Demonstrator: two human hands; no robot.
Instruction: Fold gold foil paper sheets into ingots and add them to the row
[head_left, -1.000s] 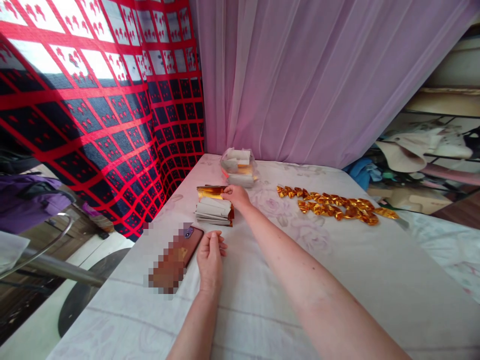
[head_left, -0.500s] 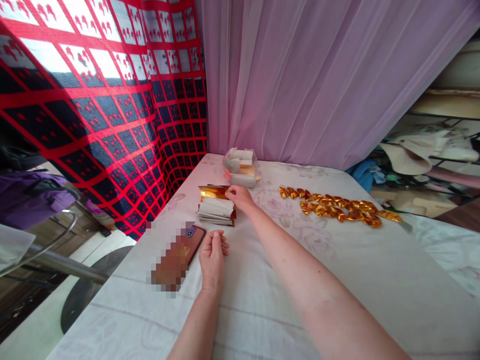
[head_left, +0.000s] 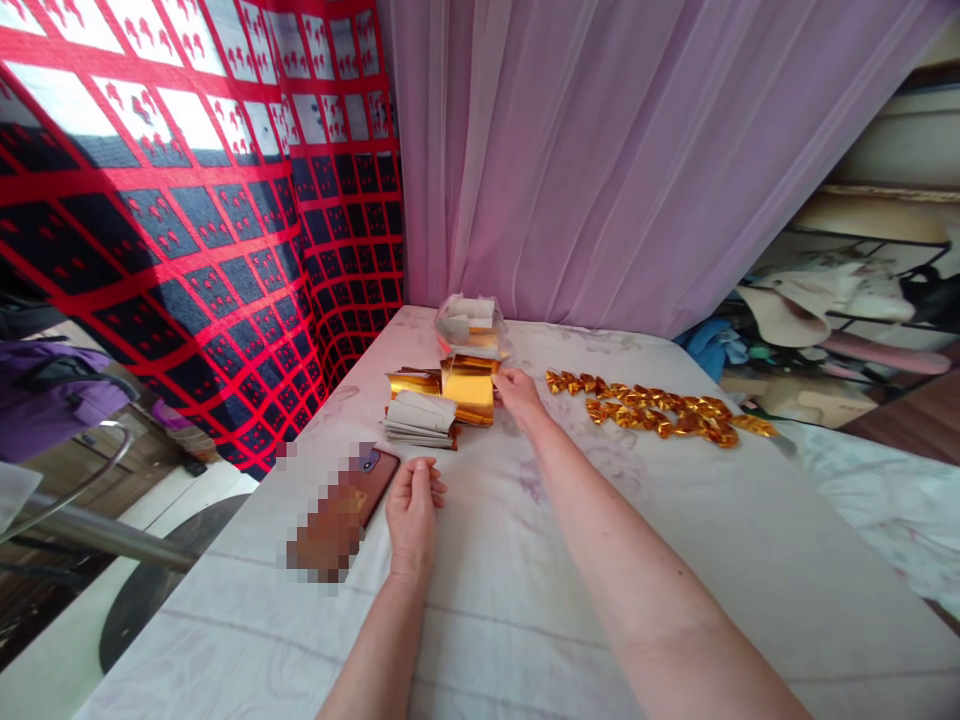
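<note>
My right hand (head_left: 517, 392) pinches the right edge of a shiny gold foil sheet (head_left: 469, 393). The sheet sits just right of a stack of foil sheets (head_left: 420, 418), whose pale backs and gold faces show. My left hand (head_left: 414, 497) rests on the table in front of the stack, its fingers loosely curled and slightly apart, with nothing seen in them. Left of it lies a phone (head_left: 381, 478) in a brown case, partly blurred out. Rows of twisted gold foil pieces (head_left: 660, 410) lie on the right.
Behind the stack stands a clear plastic bag (head_left: 450, 322) with more sheets. A floral cloth covers the table (head_left: 517, 590). A purple curtain (head_left: 585, 170) hangs along the back, and a red-and-navy checked cloth (head_left: 315, 220) hangs at the left. Cluttered shelves (head_left: 847, 320) stand at the right.
My right hand has moved right, drawing a gold foil sheet away from the stack. The left hand keeps its place by the phone. The whole view has shifted slightly.
</note>
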